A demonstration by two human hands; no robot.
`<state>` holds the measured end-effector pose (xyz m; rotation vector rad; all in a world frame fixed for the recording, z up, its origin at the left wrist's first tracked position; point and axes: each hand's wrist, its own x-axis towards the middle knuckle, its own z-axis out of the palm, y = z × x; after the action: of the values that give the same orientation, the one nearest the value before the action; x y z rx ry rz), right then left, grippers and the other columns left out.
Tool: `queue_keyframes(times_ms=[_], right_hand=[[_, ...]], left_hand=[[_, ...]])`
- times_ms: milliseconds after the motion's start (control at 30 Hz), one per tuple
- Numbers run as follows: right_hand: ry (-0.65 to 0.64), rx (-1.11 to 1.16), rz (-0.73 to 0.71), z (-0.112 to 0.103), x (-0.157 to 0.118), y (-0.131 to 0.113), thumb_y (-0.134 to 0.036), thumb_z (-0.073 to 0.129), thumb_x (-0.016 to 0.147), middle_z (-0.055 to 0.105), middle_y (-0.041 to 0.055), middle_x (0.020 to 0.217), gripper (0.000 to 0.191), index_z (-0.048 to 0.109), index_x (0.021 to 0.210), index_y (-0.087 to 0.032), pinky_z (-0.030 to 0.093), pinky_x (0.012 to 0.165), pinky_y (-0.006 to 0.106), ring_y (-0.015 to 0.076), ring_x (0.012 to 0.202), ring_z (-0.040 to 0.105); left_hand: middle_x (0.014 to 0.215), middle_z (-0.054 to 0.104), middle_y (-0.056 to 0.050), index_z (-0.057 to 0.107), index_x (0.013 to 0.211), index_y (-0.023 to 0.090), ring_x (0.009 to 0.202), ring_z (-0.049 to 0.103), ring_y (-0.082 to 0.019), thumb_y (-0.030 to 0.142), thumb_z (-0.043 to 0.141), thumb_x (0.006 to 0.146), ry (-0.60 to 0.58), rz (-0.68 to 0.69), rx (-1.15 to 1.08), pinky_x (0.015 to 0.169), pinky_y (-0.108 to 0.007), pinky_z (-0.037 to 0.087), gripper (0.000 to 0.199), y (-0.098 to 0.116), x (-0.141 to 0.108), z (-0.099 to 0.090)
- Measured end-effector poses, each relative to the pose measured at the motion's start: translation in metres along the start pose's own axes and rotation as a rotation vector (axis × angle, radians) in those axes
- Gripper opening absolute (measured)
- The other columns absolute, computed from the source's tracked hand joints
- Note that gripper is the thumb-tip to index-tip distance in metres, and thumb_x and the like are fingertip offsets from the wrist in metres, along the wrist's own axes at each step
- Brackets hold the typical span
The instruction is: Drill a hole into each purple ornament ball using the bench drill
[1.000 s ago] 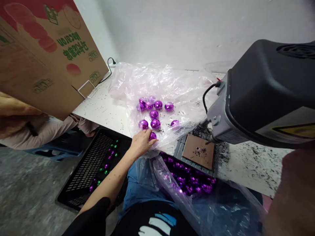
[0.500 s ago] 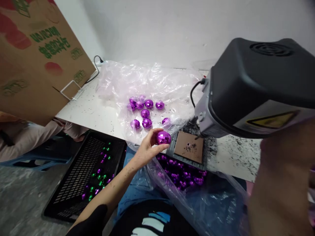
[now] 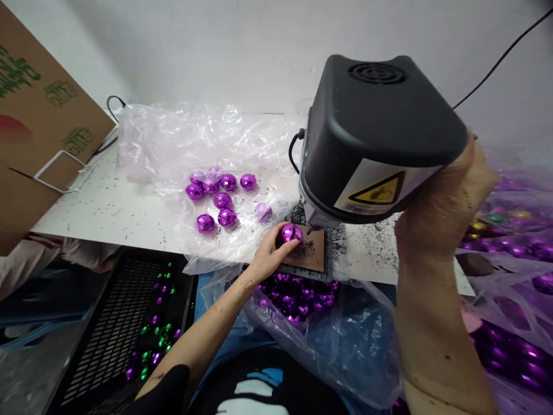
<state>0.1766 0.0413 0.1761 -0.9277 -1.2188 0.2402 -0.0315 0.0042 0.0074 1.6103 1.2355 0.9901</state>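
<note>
My left hand (image 3: 271, 251) is closed around a shiny purple faceted ball (image 3: 292, 233). It holds the ball over a brown board (image 3: 313, 253) on the base of a black bench drill press (image 3: 389, 121). The drill's tip (image 3: 309, 230) comes down close by the ball's right side; whether they touch I cannot tell. My right hand (image 3: 449, 196) is raised against the right side of the drill's housing. Its fingers are hidden behind the housing, and so is anything they hold.
Several purple balls (image 3: 222, 200) lie on clear plastic sheeting (image 3: 181, 138) at the left. Below the table edge, a plastic bag holds purple balls (image 3: 298, 300). A black crate (image 3: 103, 328) with small green and purple balls stands lower left. A carton (image 3: 47, 132) leans behind it. Dark shavings (image 3: 367, 248) litter the table.
My left hand has brought the purple ball onto the board beside the drill tip. My right hand has risen to the housing's side. The view has turned right.
</note>
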Motion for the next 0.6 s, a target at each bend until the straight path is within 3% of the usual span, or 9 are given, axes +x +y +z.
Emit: queue_keyframes(times_ms=[133, 267, 467, 600], right_hand=[[0.061, 0.012, 0.034, 0.002, -0.001, -0.002, -0.063, 0.06, 0.082, 0.041, -0.0046, 0.062, 0.056, 0.047, 0.068, -0.01, 0.027, 0.043, 0.012, -0.002, 0.052, 0.04], [0.022, -0.003, 0.069, 0.002, -0.002, -0.002, -0.064, 0.053, 0.084, 0.033, -0.0079, 0.056, 0.054, 0.045, 0.071, -0.012, 0.027, 0.04, 0.013, -0.001, 0.041, 0.037], [0.013, -0.006, 0.08, 0.0, -0.002, -0.001, -0.066, 0.053, 0.084, 0.032, -0.0088, 0.055, 0.055, 0.044, 0.074, -0.013, 0.025, 0.036, 0.013, 0.0001, 0.037, 0.036], [0.029, -0.009, 0.078, 0.001, -0.002, -0.002, -0.067, 0.056, 0.082, 0.033, -0.0071, 0.058, 0.057, 0.044, 0.071, -0.013, 0.025, 0.036, 0.013, -0.0014, 0.04, 0.034]], left_hand=[[0.125, 0.069, -0.008, 0.059, 0.127, 0.02, 0.12, 0.062, -0.024, 0.048, 0.056, 0.097, -0.004, 0.001, -0.024, 0.106, -0.04, 0.046, 0.041, 0.001, -0.001, -0.005], [0.123, 0.069, -0.008, 0.06, 0.127, 0.021, 0.115, 0.062, -0.024, 0.047, 0.057, 0.097, 0.003, 0.037, 0.097, 0.103, -0.041, 0.046, 0.04, 0.004, -0.002, -0.003], [0.116, 0.068, -0.008, 0.059, 0.125, 0.021, 0.108, 0.059, -0.027, 0.047, 0.072, 0.087, 0.052, 0.185, 0.448, 0.101, -0.045, 0.04, 0.048, 0.011, -0.003, 0.018], [0.111, 0.065, -0.008, 0.06, 0.121, 0.021, 0.108, 0.056, -0.028, 0.048, 0.076, 0.082, 0.088, 0.243, 0.565, 0.105, -0.048, 0.036, 0.05, 0.012, 0.0, 0.031]])
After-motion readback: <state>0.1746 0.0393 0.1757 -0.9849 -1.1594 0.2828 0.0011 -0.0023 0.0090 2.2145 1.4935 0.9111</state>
